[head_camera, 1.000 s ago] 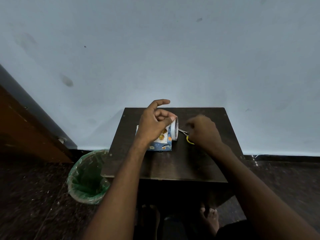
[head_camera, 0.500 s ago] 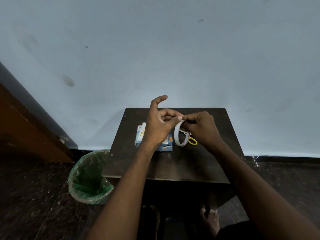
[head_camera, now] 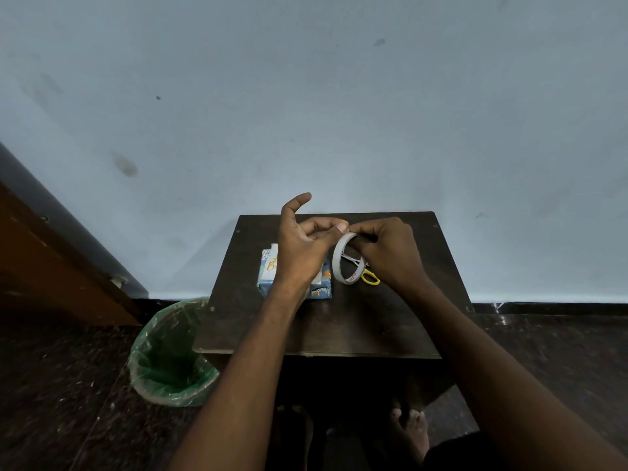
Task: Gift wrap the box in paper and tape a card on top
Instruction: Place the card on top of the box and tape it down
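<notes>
head view: we note a dark wooden table [head_camera: 339, 321] at frame centre against a pale blue wall [head_camera: 306, 96]; one green-lined bin [head_camera: 170, 355] lower left. one wrapped box [head_camera: 268, 271], card on top, one tape roll [head_camera: 339, 263], one pair of scissors [head_camera: 368, 277]. left hand [head_camera: 302, 253] and right hand [head_camera: 390, 253] both pinch the roll above the table, just right of the box.

No legible text on card [head_camera: 272, 263]

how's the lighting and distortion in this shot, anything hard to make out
Head view: dim and bluish; wide-angle bend curves the floor line; the tape roll in both hands and the yellow-handled scissors read clearly; the wrapped box is half hidden, its print unreadable.
</notes>
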Demonstrator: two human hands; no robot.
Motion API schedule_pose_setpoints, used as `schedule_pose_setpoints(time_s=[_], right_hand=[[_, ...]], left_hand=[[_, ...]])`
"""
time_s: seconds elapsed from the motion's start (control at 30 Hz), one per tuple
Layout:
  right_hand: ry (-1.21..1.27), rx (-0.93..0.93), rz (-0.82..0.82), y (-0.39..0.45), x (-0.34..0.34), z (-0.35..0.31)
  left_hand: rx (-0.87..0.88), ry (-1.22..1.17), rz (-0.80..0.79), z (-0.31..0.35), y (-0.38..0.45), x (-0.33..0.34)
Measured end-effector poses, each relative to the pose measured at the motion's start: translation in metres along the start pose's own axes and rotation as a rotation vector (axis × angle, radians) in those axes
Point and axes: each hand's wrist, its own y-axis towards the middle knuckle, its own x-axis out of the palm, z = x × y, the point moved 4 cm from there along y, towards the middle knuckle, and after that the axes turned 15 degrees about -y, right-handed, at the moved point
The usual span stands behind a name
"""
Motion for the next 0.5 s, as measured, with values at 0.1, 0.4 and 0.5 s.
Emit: schedule_pose_setpoints(time_s=[0.1, 0.4, 0.5], right_hand=[[-0.028, -0.013, 0.135, -0.002, -0.005, -0.003], [-0.075, -0.074, 0.208, -0.003, -0.003, -0.003], [-0.027, -0.075, 0.216, -0.001, -0.005, -0.007]], left_hand=[[-0.05, 0.056, 0.015, 0.002, 0.001, 0.001], [-0.146, 0.186, 0.091, 0.001, 0.005, -0.007], [-0.107, 0.411, 0.067, 0.008, 0.006, -0.015]])
